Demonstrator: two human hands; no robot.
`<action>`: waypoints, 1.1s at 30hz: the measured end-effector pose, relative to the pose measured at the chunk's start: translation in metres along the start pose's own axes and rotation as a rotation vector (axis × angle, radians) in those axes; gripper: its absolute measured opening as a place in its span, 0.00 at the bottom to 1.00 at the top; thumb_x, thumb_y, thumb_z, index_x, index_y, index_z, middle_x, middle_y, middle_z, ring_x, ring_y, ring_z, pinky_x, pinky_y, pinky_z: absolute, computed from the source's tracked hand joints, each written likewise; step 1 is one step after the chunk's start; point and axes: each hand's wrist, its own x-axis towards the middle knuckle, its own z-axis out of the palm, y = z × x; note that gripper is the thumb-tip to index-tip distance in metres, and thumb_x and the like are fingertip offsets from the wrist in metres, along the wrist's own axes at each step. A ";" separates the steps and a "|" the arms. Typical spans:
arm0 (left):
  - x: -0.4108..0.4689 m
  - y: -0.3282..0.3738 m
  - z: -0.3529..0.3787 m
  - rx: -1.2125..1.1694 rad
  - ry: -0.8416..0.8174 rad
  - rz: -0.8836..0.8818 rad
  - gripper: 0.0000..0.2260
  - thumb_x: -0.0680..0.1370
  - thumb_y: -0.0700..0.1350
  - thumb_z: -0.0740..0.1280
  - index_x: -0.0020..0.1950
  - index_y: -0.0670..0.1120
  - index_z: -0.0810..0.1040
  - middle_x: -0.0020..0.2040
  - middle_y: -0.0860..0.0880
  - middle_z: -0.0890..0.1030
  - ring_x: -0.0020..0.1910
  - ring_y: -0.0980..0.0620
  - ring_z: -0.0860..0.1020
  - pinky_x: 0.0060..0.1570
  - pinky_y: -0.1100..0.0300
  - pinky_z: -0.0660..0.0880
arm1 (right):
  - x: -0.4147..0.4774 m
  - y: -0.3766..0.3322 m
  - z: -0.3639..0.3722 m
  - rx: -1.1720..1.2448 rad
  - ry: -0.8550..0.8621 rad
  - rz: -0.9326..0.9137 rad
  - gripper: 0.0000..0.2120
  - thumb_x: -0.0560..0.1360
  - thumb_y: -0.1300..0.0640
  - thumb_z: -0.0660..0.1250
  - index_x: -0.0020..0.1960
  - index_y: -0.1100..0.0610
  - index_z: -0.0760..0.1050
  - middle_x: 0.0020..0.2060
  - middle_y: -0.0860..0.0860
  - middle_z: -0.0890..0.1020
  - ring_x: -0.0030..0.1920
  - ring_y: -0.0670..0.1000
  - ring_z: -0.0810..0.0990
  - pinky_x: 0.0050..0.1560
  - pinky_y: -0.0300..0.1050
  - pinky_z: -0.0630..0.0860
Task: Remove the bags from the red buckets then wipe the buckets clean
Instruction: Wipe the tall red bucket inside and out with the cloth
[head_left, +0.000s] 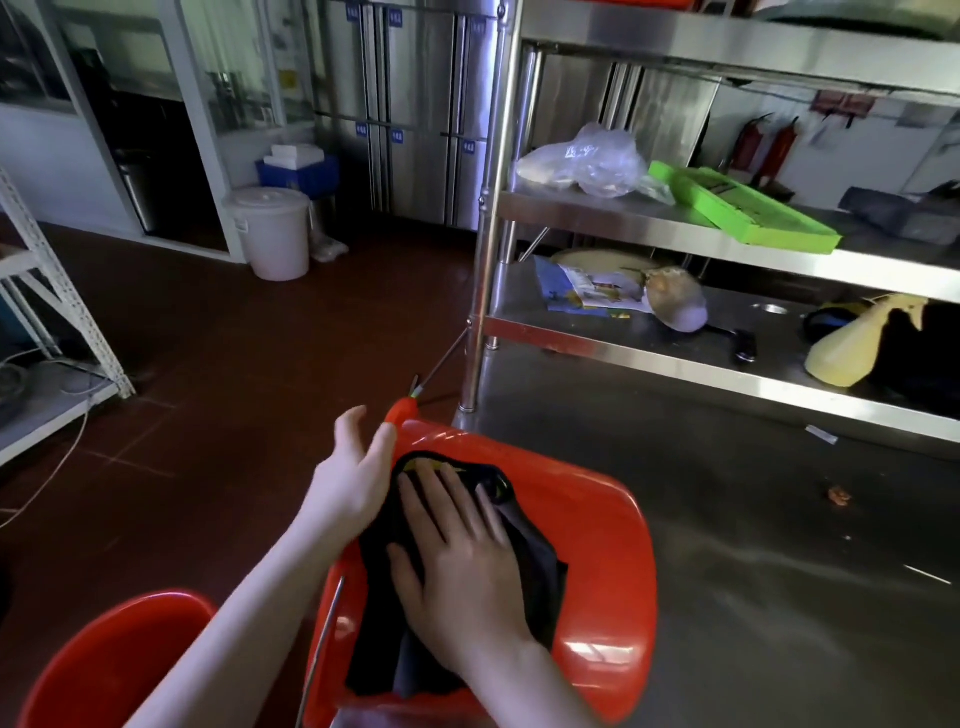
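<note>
A red bucket (597, 530) lies on its side on the steel table, its outer wall facing up. A dark cloth (524, 551) is spread over that wall. My right hand (457, 561) lies flat on the cloth with straight fingers, pressing it against the bucket. My left hand (353, 467) rests against the bucket's left edge near its rim, fingers extended. A second red bucket (119, 660) stands upright at the lower left, partly hidden behind my left forearm. No bag shows in either bucket.
The steel table (779, 545) stretches to the right, with shelves (675, 332) above holding a yellow spray bottle (852, 348), a green tray (743, 208) and a plastic bag (587, 161). A white lidded bin (270, 231) stands on the red floor.
</note>
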 end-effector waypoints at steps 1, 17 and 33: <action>0.006 0.007 0.006 0.034 -0.009 0.002 0.23 0.81 0.60 0.55 0.75 0.55 0.62 0.66 0.38 0.74 0.63 0.40 0.74 0.55 0.55 0.67 | -0.001 0.005 -0.003 0.003 0.005 0.010 0.26 0.78 0.43 0.58 0.74 0.49 0.65 0.74 0.46 0.67 0.75 0.48 0.62 0.69 0.49 0.67; -0.060 -0.056 0.017 -0.127 0.126 0.220 0.14 0.82 0.49 0.60 0.65 0.65 0.68 0.36 0.58 0.82 0.38 0.61 0.82 0.40 0.67 0.78 | 0.072 0.030 -0.012 0.022 -0.107 0.078 0.24 0.79 0.47 0.56 0.72 0.54 0.69 0.72 0.49 0.70 0.72 0.53 0.67 0.72 0.47 0.62; -0.010 -0.001 0.005 0.036 0.006 0.202 0.17 0.82 0.57 0.54 0.71 0.66 0.64 0.30 0.41 0.80 0.23 0.46 0.76 0.26 0.51 0.76 | 0.010 0.122 -0.043 -0.010 -0.157 0.380 0.23 0.80 0.42 0.56 0.71 0.49 0.70 0.73 0.45 0.69 0.73 0.49 0.67 0.71 0.46 0.63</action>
